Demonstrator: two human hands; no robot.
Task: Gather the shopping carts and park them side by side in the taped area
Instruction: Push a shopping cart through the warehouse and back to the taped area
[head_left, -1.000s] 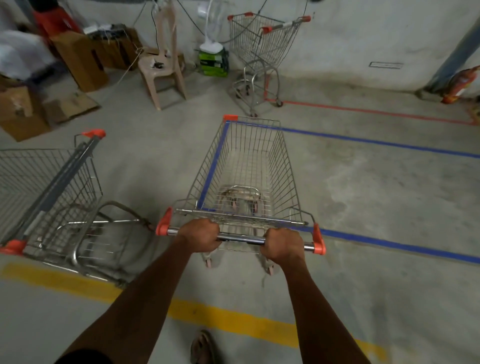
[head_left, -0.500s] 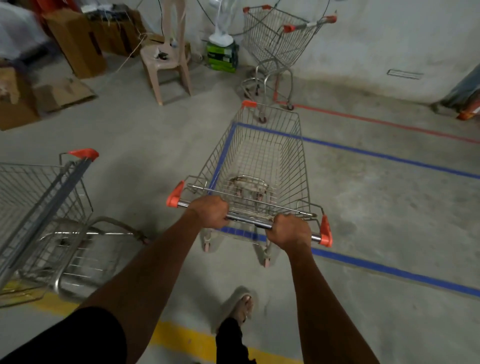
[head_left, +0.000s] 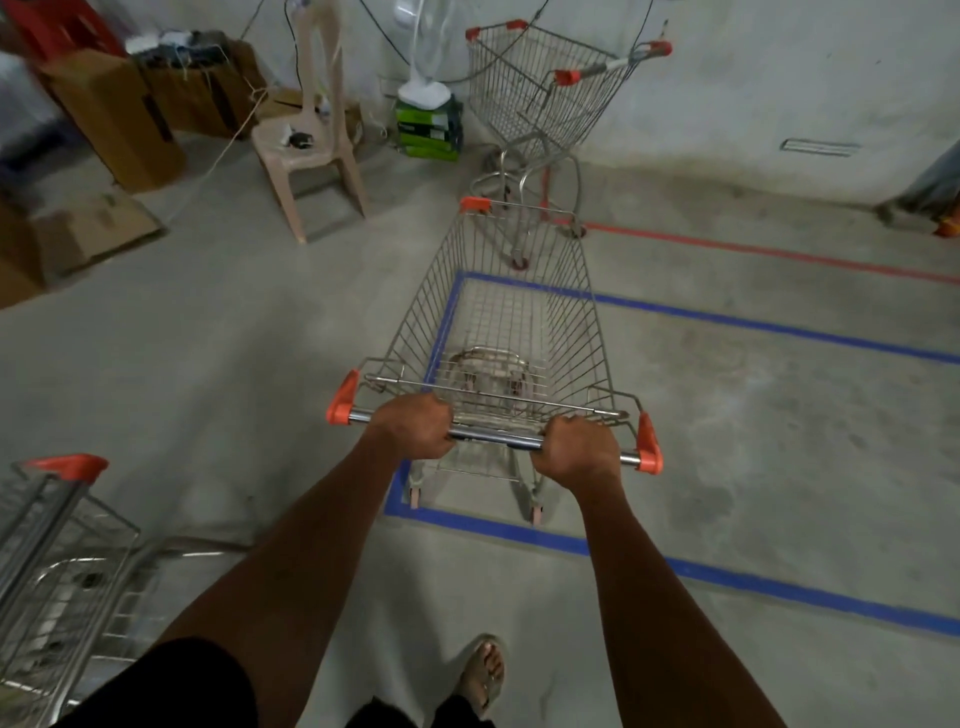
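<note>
Both hands, left hand (head_left: 413, 426) and right hand (head_left: 579, 452), clenching the handle bar (head_left: 493, 438), wheeling the first cart (head_left: 511, 332) across the blue tape (head_left: 727, 574) corner. Next, likely: straightening it fully inside, then fetching two carts waiting outside.

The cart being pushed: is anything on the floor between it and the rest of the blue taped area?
Nothing visible. Both hands, left and right, grip the cart, already over the blue tape's left corner. The floor inside looks bare. The far cart stands just beyond the box, close to the nose.
</note>
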